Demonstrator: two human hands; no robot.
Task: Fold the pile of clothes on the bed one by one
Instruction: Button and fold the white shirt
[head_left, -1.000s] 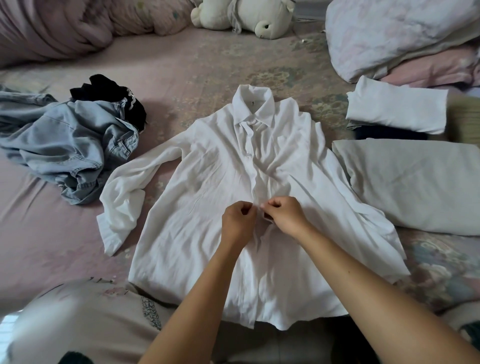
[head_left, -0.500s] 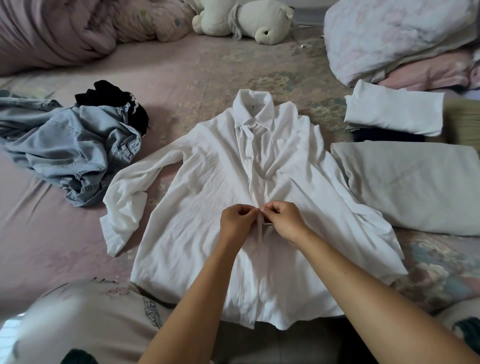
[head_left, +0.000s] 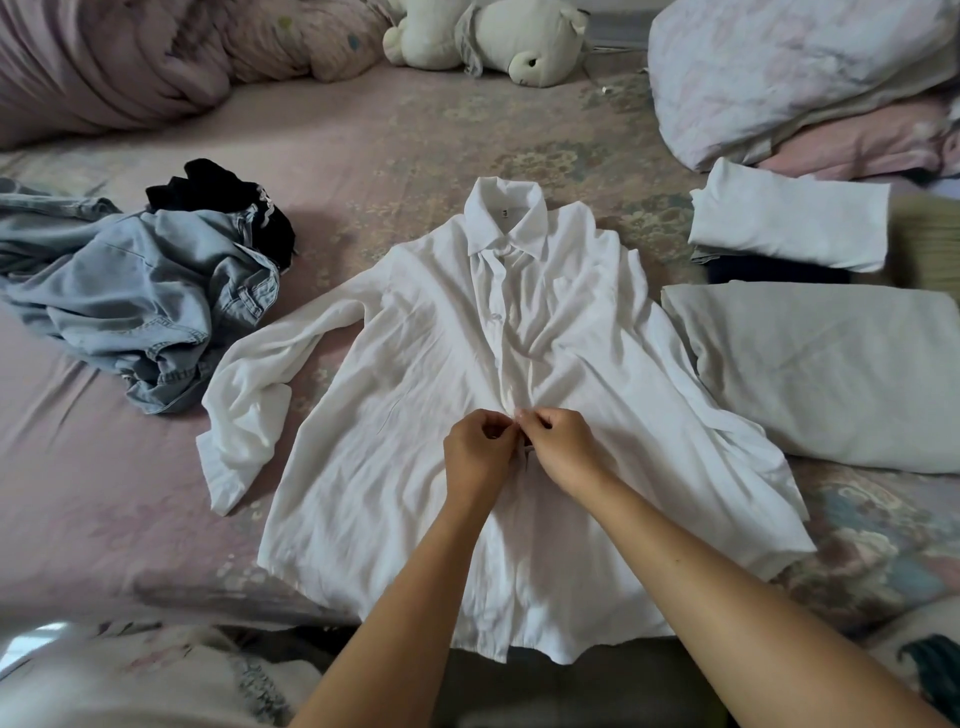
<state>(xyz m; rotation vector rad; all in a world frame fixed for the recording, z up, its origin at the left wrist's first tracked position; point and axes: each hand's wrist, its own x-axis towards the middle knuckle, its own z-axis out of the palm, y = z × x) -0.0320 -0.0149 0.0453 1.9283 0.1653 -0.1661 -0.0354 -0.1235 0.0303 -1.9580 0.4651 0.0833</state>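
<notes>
Both hands, left hand (head_left: 480, 449) and right hand (head_left: 558, 447), fingers curled tight, pinching the button placket of the white collared shirt (head_left: 415, 441), collar further out past the fingertips.

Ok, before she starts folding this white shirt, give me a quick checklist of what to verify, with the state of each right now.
1. White shirt lies front up, collar away from the person: ok.
2. Button placket closed at mid-front: cannot tell; the left hand and right hand both pinch the placket there and hide it.
3. Hands free to start a fold: not ok, both grip fabric.
4. Sleeves laid out straight: not ok; the sleeve on the denim side is bent and bunched at the cuff.
5. Room beside the shirt: not ok; its other edge touches or overlaps the folded grey cloth.
6. Unfolded denim garment lies apart from the shirt body: ok.
</notes>
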